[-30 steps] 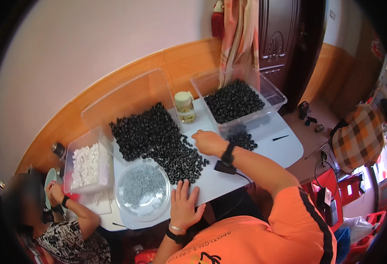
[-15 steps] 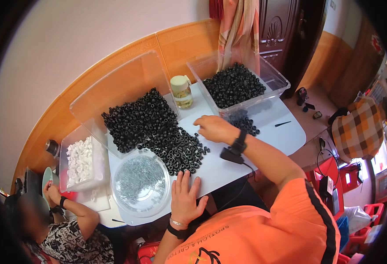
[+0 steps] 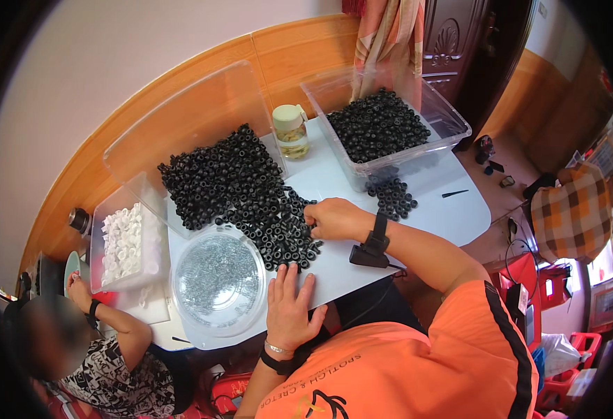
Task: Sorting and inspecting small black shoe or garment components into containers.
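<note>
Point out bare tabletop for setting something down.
Free: table right of small pile, except a thin stick; gap between jar, right tub and right hand; near edge between right hand and left hand. Crowded: left half, big black pile and round bowl.

small black rings (image 3: 287, 236), short and hollow, with a faint sheen, in one dense heap. the far part is banked high in a clear box (image 3: 188, 126); the near part spreads over the white tabletop (image 3: 453, 216), looser at its edge, openings facing upward or sideways.
</note>
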The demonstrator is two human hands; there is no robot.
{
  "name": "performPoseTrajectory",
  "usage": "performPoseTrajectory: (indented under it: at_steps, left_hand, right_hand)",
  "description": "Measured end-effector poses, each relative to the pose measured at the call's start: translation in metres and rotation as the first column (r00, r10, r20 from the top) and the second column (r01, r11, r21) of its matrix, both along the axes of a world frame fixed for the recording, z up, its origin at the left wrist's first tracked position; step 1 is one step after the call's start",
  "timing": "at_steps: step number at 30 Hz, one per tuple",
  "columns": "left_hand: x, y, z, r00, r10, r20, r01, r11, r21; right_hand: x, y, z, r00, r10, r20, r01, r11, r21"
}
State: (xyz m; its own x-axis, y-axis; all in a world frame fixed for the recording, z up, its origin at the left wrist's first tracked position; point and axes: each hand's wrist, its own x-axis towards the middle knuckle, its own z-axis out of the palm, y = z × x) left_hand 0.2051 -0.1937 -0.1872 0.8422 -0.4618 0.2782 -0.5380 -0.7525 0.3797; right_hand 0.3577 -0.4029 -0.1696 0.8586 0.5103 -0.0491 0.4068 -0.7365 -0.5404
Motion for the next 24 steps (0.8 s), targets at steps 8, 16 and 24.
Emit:
performPoseTrajectory:
  at_steps: [8,16,24]
  left_hand:
    - [-0.002,0.001,0.000,1.000,0.002,0.024,-0.002,1.000,0.021]
    - [0.002,0.001,-0.002,1.000,0.009,0.028,-0.009,1.000,-0.001]
    - [-0.002,0.002,-0.002,0.998,0.001,0.056,0.002,0.999,-0.053]
  right_hand:
    - [0.009,-0.025,-0.001,0.970,-0.175,0.169,0.172,0.985,0.033]
    - [0.052,0.006,0.002,0.987,-0.090,0.131,0.098,0.993,-0.059]
    - [0.095,0.037,-0.016,0.931,-0.305,0.202,0.312,0.950,-0.003]
